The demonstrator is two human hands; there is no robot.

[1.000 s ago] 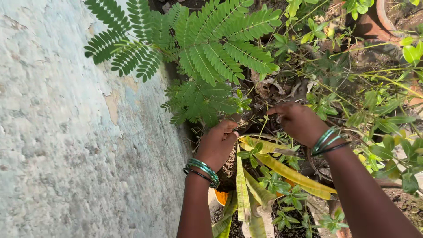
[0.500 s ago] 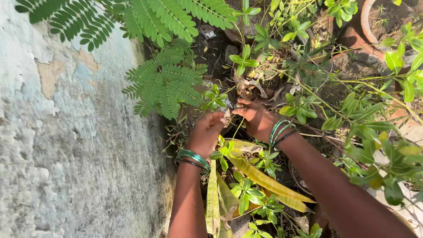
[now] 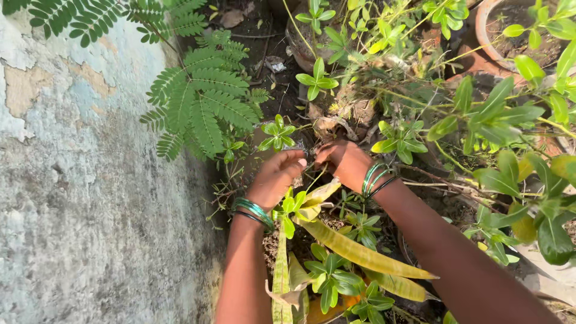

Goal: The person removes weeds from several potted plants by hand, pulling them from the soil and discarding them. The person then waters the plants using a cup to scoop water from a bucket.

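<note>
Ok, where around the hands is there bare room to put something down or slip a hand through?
Bare ground shows only as dark soil above the fern fronds, beside the wall. The wall face is vertical, no resting place. Around the left hand and right hand it is crowded: yellowing leaves below, leafy stems right, terracotta pot beyond.

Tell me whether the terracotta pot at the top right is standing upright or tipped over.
Upright. The terracotta pot shows its round rim facing up at the camera, with soil and green plants inside; its base is hidden.
</note>
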